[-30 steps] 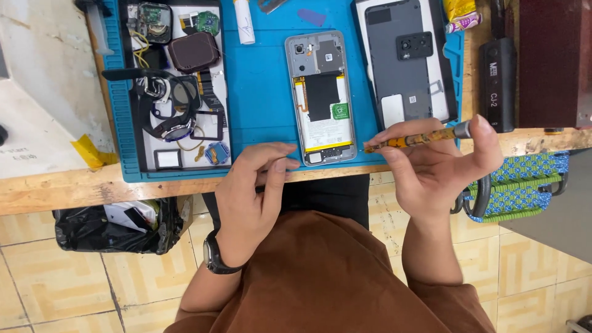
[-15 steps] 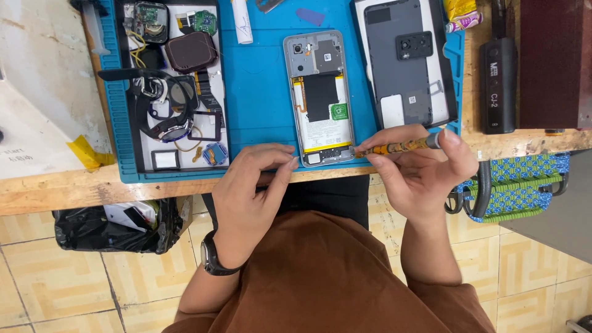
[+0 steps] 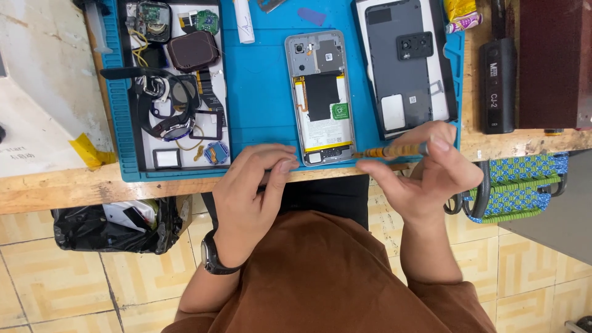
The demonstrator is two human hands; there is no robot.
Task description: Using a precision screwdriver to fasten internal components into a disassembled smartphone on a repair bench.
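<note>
The opened phone [image 3: 322, 98] lies lengthwise away from the person on the blue mat [image 3: 259, 92], its near end between the hands: left hand [image 3: 256, 185] fingers together steadying its corner, right hand [image 3: 425, 172] pinching a screwdriver [image 3: 390, 150] pointing sideways at that end.

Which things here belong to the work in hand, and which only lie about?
In use: opened phone; screwdriver in right hand; left hand steadying the phone; blue mat.
Lying about: back cover; watch parts; black bag.
</note>
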